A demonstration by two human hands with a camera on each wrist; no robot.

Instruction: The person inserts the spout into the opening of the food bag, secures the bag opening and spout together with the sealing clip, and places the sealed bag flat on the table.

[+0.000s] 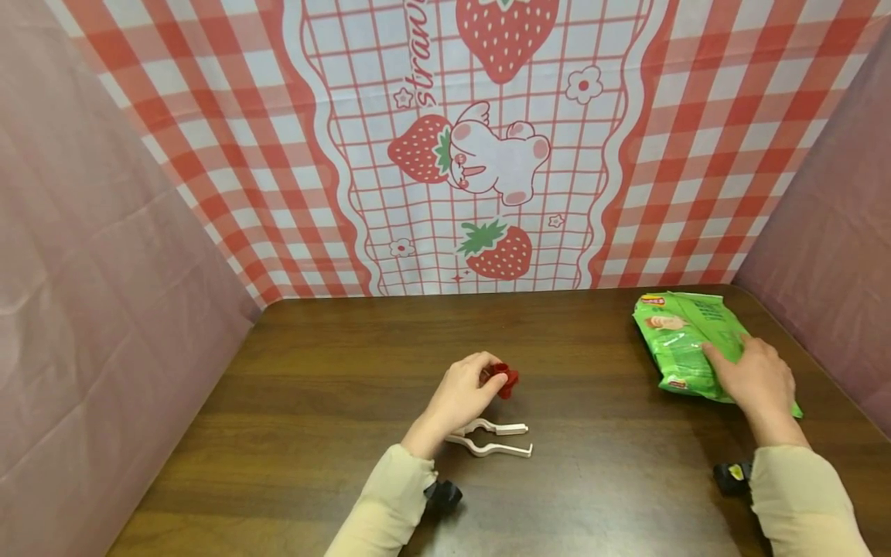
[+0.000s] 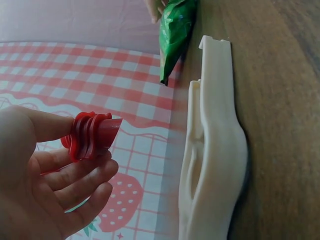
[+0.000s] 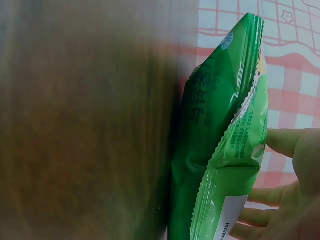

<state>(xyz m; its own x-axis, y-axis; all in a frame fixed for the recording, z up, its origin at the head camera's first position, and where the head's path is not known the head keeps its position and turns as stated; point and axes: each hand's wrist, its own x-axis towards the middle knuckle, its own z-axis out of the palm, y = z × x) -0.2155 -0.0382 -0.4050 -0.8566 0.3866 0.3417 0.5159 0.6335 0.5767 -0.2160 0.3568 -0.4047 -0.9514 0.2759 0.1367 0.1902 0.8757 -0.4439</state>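
In the head view my left hand is above the table, holding a small red plastic spout. The left wrist view shows the ribbed red spout pinched by thumb and index finger, its slant-cut tube pointing away from the palm; the other fingers extend below. Beneath that hand lies a cream bag clip, its two arms spread apart and one end hidden. My right hand rests on top of a green snack bag, thumb and fingers spread over its upper face.
The brown wooden table spans the space. A red-and-white checked strawberry cloth hangs at its back edge, with pink cloth at both sides. Black wrist cameras sit under the cuffs.
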